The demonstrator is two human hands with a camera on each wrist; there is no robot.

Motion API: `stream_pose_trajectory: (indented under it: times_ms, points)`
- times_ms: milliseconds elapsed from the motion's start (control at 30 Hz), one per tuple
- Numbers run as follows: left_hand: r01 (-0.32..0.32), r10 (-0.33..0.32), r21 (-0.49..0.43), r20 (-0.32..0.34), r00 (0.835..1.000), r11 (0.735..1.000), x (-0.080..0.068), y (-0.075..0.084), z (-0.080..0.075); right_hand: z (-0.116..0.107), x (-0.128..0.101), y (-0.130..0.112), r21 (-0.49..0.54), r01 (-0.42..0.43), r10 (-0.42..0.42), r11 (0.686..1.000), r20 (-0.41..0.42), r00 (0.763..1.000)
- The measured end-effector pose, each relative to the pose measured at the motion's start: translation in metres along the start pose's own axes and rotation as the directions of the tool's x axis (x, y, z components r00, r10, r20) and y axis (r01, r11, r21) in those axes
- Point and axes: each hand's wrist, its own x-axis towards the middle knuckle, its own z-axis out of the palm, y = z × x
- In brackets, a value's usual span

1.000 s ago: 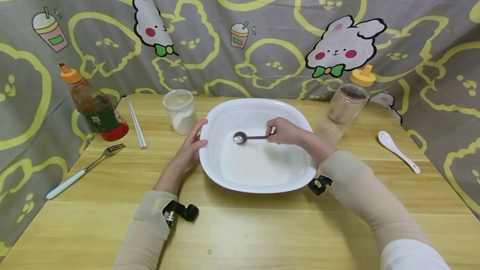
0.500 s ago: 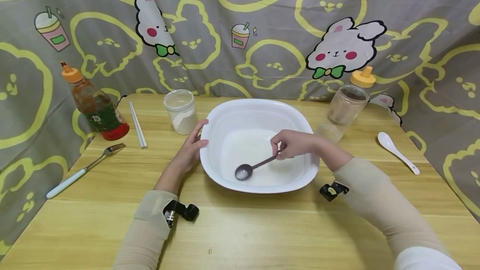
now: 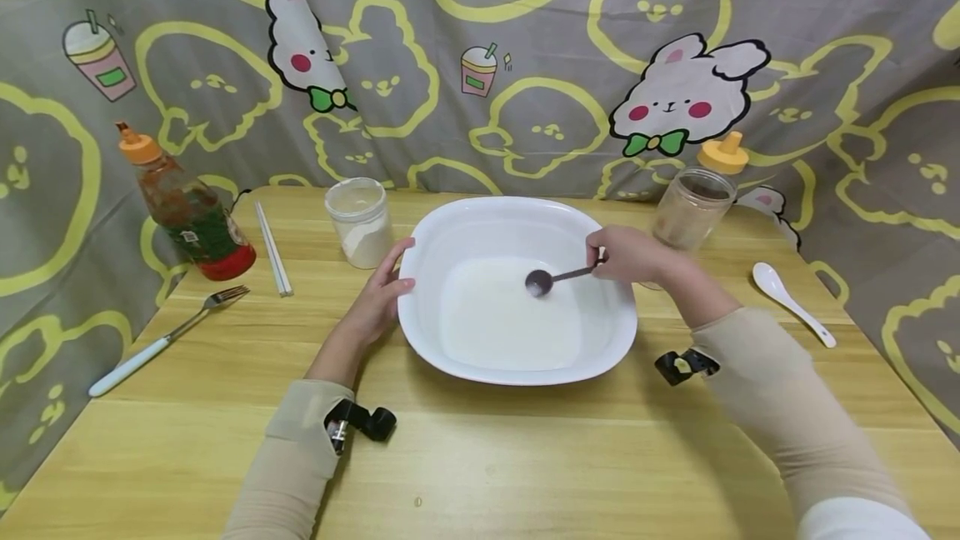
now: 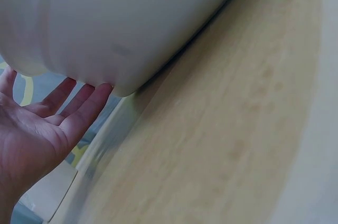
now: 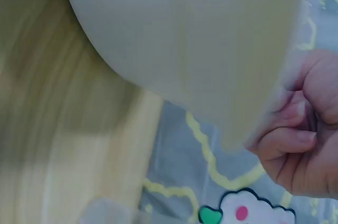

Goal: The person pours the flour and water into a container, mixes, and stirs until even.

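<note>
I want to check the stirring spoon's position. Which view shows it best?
The head view: the dark spoon shows whole, held by the right hand inside the white basin. Neither wrist view shows the spoon.

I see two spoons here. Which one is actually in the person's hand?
The small dark spoon, pinched by the right hand with its head over the white dish. The white spoon lies untouched on the table by the right edge.
</note>
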Motion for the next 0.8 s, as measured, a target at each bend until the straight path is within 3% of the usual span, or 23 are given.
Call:
stream_pose_trajectory:
  times_ms: [133,233,433,567,667,800]
  points:
    - [0.004,-0.004,-0.006,0.0,1.0,1.0,0.0,0.0,0.001,0.017,0.018,-0.006,0.05,0.028,-0.023,0.998,-0.084,0.996]
    - [0.005,-0.005,-0.007,-0.001,1.0,1.0,-0.001,0.0,0.002,0.032,0.029,-0.015,0.138,0.073,-0.06,0.988,-0.099,0.993]
    - [-0.001,0.001,-0.005,0.003,1.0,1.0,-0.001,0.0,0.003,0.052,0.032,-0.036,0.382,0.071,-0.094,0.921,0.041,0.995]
    - [-0.001,0.001,-0.01,0.0,1.0,1.0,-0.002,0.001,0.003,0.055,0.024,-0.042,0.47,0.082,-0.172,0.879,0.153,0.973]
    - [-0.001,0.001,-0.012,-0.002,1.0,1.0,-0.002,0.001,0.002,0.052,0.017,-0.039,0.475,0.111,-0.242,0.873,0.223,0.944]
    - [0.0,0.0,-0.011,0.0,1.0,1.0,-0.001,0.001,0.002,0.039,0.005,-0.029,0.423,0.156,-0.291,0.893,0.276,0.916]
